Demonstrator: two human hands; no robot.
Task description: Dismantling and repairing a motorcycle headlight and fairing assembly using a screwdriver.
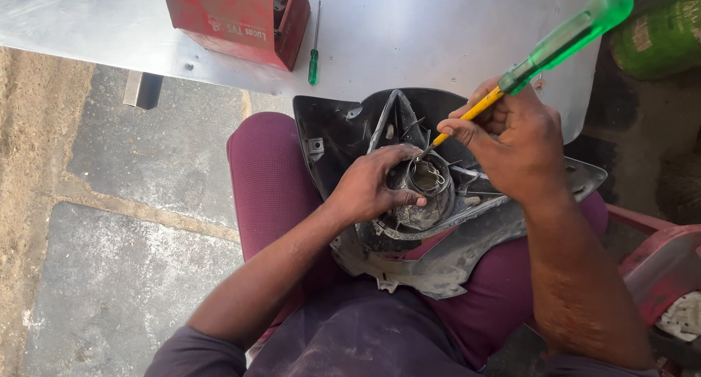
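Observation:
A black and grey plastic housing lies across my lap, open side up, with a round dark socket and a wire clip in its middle. My left hand grips the socket's left side, fingers curled around its rim. My right hand holds a screwdriver with a green see-through handle and yellow shaft. Its tip points down into the socket by the wire clip.
A metal sheet lies ahead of my knees. On it stand a red box and a small green-handled screwdriver. A green object sits at top right, red parts at right. Stone paving lies to the left.

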